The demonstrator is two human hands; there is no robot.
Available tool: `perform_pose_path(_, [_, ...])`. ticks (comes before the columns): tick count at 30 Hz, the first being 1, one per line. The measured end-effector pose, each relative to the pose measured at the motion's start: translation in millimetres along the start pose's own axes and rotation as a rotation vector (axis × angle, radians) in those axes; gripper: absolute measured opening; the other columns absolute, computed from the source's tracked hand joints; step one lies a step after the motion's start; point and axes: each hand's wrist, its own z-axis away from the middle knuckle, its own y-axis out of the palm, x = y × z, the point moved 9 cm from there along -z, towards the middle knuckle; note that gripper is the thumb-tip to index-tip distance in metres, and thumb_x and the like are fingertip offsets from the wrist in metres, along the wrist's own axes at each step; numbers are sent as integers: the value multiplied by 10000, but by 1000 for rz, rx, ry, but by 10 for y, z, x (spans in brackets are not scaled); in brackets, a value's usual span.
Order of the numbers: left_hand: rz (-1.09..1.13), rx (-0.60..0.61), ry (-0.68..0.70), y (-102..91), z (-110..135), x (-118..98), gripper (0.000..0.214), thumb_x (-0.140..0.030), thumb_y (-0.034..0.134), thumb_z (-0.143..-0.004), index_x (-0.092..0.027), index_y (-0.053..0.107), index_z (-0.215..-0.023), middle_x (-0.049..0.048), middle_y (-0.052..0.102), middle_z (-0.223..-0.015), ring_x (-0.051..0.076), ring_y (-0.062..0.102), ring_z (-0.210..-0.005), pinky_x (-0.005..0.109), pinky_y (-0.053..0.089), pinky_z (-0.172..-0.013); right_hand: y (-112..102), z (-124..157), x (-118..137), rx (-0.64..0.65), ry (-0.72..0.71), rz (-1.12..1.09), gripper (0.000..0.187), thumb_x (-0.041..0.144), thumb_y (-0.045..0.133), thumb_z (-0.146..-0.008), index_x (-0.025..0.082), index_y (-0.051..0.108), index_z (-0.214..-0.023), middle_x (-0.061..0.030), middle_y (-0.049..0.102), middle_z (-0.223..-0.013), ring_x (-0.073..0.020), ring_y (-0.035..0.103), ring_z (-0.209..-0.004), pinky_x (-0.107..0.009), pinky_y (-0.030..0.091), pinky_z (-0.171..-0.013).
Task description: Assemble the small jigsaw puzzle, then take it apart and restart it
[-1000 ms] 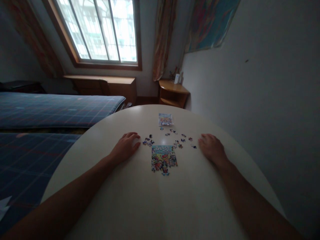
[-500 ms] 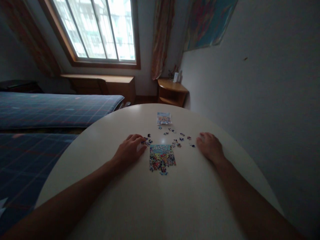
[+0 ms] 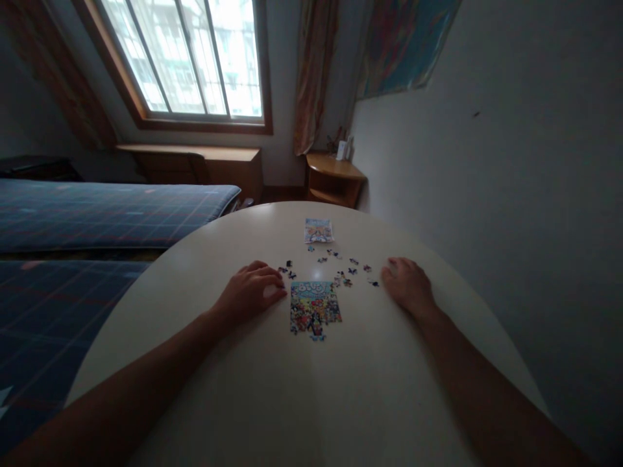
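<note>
Head view: left hand point(image 3: 250, 293), grip unclear, just left of puzzle point(image 3: 315, 306); right hand point(image 3: 407, 284) open

Both hands point(image 3: 250, 292) point(image 3: 406, 284) rest flanking a half-built puzzle point(image 3: 315, 305).

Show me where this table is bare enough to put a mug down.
Bare: the near stretch of table, from the puzzle back to the near edge; also the far-left part beyond the left hand. Crowded: loose pieces scattered between puzzle, picture card and right hand.
</note>
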Motion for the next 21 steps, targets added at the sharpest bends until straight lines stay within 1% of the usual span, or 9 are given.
perform_pose_path(4, [-43,-13,-52,-21,21,41,159,-387,687,-882,-244,732,-934,45,711,-1035,253,602,-985,420,503,-883,29,-13,2,15,-23,-3,455,351,426,-902,92,648,-1203,-193,631,-1266,-291,558,-1191,-440,389,-1076])
perform_pose_path(8, [-51,28,-31,9,32,-3,157,-297,601,-937,-244,747,-912,40,719,-987,231,605,-944,377,504,-854,31,-16,-9,21,-14,-5,453,339,440,-901,84,643,-1215,-198,631,-1269,-294,562,-1196,-439,397,-1073])
perform_pose_path(10, [-62,39,-26,12,34,-36,168,-266,580,-940,-245,745,-916,36,727,-986,230,612,-951,379,497,-861,23,-14,-7,16,-11,2,443,338,448,-900,94,650,-1209,-191,638,-1259,-292,570,-1186,-433,404,-1066])
perform_pose_path(13, [-95,34,-61,5,23,-60,132,-337,630,-911,-245,725,-905,33,732,-1003,248,622,-964,419,487,-885,7,-12,-3,3,-7,0,432,345,455,-898,112,656,-1201,-178,641,-1257,-291,576,-1177,-437,401,-1067])
perform_pose_path(16, [-102,32,-109,24,-3,-52,171,-391,647,-901,-232,691,-856,39,726,-982,255,624,-942,428,493,-873,4,-9,-2,7,1,-8,443,346,457,-894,101,650,-1209,-186,634,-1265,-298,572,-1181,-445,398,-1070])
perform_pose_path(18, [-74,44,-118,56,-17,-34,151,-351,618,-919,-227,676,-854,40,721,-975,251,624,-934,415,502,-857,0,-7,3,8,0,-10,443,340,456,-892,102,650,-1211,-190,634,-1264,-301,568,-1186,-451,400,-1068])
perform_pose_path(21, [-11,57,-103,85,-8,6,126,-245,552,-927,-234,677,-945,39,722,-1020,245,626,-965,410,504,-883,-8,-3,14,5,-8,-11,435,342,449,-897,111,653,-1204,-186,636,-1260,-297,566,-1187,-447,401,-1066])
